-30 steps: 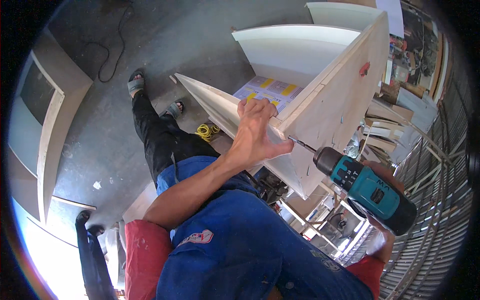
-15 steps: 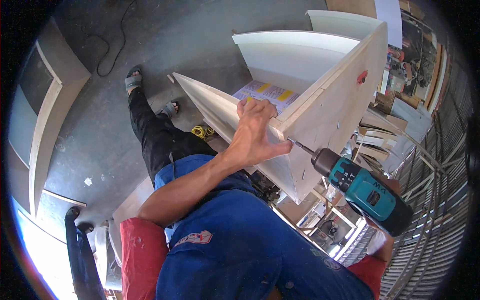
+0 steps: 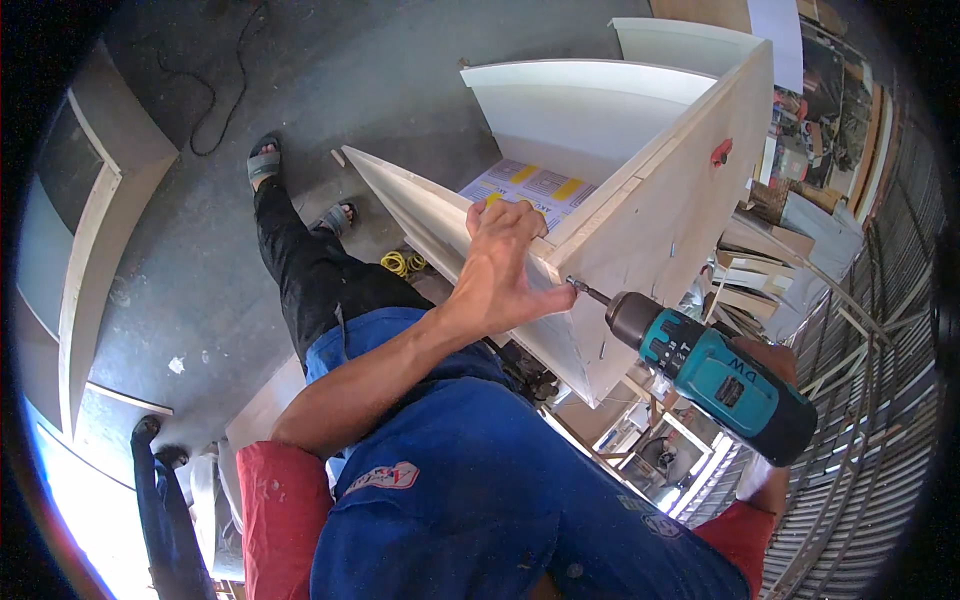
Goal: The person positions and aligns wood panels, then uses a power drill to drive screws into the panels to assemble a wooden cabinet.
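My left hand [image 3: 505, 265] is closed over the near corner of a pale wooden cabinet [image 3: 665, 225], fingers hooked over the top edge and thumb against the outer side face. A teal and black cordless drill [image 3: 725, 375] is in my right hand [image 3: 772, 362], which wraps its handle and is partly hidden behind the body. The drill's bit [image 3: 590, 291] reaches the side face near the corner, its tip right beside my left thumb. Whether a screw sits at the tip is too small to tell. Several small marks or fasteners dot that face, along with a red patch [image 3: 721, 152].
White panels [image 3: 590, 90] stand inside the cabinet, by a printed sheet [image 3: 530, 185]. Floor items include a yellow coil [image 3: 403, 263] and a black cable [image 3: 210, 100]. A wooden frame [image 3: 95, 230] stands left. Dark-trousered legs [image 3: 170, 510] show lower left; metal bars [image 3: 865, 400] line the right.
The drill has shifted slightly left, and its chuck is closer to the cabinet's side face. My left hand keeps its hold on the corner.
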`<action>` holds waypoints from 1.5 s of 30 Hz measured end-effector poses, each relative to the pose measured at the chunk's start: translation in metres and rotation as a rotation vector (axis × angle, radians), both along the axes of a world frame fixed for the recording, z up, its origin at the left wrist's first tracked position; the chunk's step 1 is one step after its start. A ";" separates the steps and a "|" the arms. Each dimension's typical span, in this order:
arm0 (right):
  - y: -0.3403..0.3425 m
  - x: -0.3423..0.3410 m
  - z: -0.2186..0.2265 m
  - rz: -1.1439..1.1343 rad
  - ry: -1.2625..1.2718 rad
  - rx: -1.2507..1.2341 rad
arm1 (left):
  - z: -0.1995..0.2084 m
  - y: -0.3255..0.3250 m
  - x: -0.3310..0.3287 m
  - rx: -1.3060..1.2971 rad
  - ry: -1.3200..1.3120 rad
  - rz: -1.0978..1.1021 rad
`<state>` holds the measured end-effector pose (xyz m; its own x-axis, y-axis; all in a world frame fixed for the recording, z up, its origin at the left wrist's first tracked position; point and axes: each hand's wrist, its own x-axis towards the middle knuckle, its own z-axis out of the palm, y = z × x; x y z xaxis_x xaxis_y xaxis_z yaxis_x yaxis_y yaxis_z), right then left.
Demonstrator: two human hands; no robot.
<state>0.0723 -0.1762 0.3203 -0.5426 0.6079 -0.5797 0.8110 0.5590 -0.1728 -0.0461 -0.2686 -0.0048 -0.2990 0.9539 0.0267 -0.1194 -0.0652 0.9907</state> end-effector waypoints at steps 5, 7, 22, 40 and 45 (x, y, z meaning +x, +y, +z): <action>0.001 0.014 0.008 -0.119 -0.057 -0.086 | 0.000 -0.002 -0.004 0.017 0.027 -0.003; 0.009 0.021 0.015 -0.149 -0.171 -0.146 | -0.007 -0.003 -0.011 0.101 -0.024 -0.038; 0.005 0.033 0.019 0.344 -0.130 0.027 | -0.034 -0.007 -0.020 0.267 -0.423 -0.104; 0.010 0.035 0.008 0.315 -0.034 -0.022 | -0.028 -0.013 -0.027 0.360 -0.309 0.003; 0.009 0.028 0.014 0.350 -0.113 -0.074 | -0.004 -0.015 -0.014 0.157 0.033 0.100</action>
<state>0.1002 -0.1669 0.3344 -0.6400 0.3513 -0.6834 0.5894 0.7950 -0.1433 -0.0603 -0.2840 -0.0088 -0.3887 0.9027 0.1845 -0.0725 -0.2295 0.9706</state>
